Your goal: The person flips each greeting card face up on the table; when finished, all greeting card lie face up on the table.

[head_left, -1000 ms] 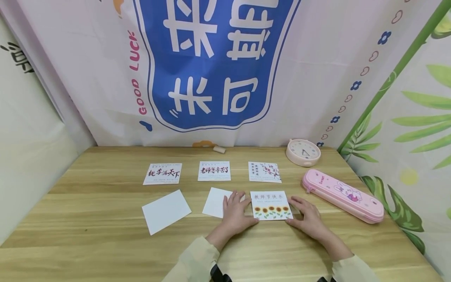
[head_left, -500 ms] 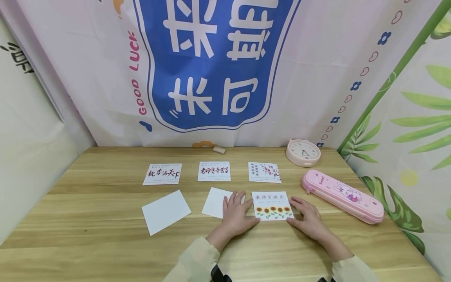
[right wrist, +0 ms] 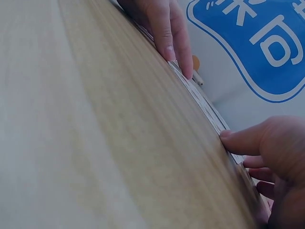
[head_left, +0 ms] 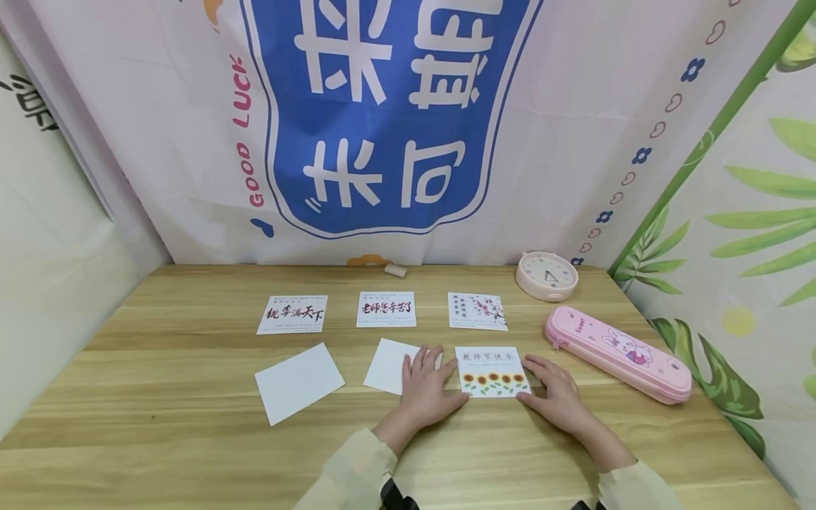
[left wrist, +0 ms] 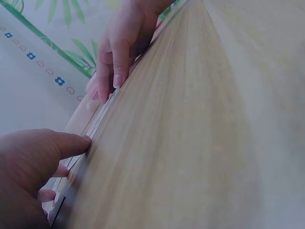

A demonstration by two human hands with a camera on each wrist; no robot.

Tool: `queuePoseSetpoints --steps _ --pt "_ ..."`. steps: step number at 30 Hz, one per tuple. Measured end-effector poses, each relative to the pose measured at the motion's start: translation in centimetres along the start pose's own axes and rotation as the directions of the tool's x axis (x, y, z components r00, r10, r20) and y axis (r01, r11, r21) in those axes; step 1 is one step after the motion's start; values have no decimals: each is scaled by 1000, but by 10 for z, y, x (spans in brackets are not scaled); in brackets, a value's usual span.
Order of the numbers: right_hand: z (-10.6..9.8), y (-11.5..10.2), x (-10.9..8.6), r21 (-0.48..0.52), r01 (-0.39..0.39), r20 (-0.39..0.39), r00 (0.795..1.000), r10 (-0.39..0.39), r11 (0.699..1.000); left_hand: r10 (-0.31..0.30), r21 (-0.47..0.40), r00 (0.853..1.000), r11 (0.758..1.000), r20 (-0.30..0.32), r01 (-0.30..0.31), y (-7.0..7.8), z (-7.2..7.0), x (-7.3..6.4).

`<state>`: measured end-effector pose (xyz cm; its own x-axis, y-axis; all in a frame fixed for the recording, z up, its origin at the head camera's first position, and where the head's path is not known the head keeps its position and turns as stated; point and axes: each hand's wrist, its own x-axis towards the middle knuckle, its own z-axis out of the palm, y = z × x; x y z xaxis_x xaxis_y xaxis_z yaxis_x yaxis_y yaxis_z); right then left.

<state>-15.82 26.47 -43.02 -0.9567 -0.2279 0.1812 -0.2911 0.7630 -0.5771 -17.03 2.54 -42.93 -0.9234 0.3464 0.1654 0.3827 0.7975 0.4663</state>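
Observation:
A white card with a row of sunflowers and Chinese characters (head_left: 492, 383) lies flat on the wooden table. My left hand (head_left: 426, 388) rests at its left side, thumb by the lower corner and fingers spread. The same hand partly covers a blank white card (head_left: 384, 365). On the sunflower card's right side, my right hand (head_left: 559, 394) touches the edge with thumb and fingertips. In the left wrist view the left thumb (left wrist: 75, 144) is at the card's edge, and in the right wrist view the right thumb (right wrist: 245, 139) is likewise.
Another blank card (head_left: 299, 384) lies at the left. Behind are a card with red lettering (head_left: 293, 314), a second lettered card (head_left: 386, 309) and a blossom card (head_left: 478, 312). A pink pencil case (head_left: 618, 354), a round clock (head_left: 547, 276) and a small pale block (head_left: 396, 270) stand around.
The sunflower card has shifted very slightly to the right, with the left fingertips following its edge. Otherwise both hands stay nearly where they were.

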Motion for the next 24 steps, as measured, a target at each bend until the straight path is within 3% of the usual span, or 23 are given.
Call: queuePoseSetpoints --steps 16,20,24 --pt "-3 0 0 1 -10 -12 1000 10 1000 13 -103 999 995 -38 -17 0 0 1" --pt "-12 -5 5 109 -40 7 999 40 993 12 -190 995 981 -103 -31 -2 -7 3" --pt "-27 -15 14 234 -98 48 995 89 967 -17 -273 983 962 -182 -34 -7 -20 6"
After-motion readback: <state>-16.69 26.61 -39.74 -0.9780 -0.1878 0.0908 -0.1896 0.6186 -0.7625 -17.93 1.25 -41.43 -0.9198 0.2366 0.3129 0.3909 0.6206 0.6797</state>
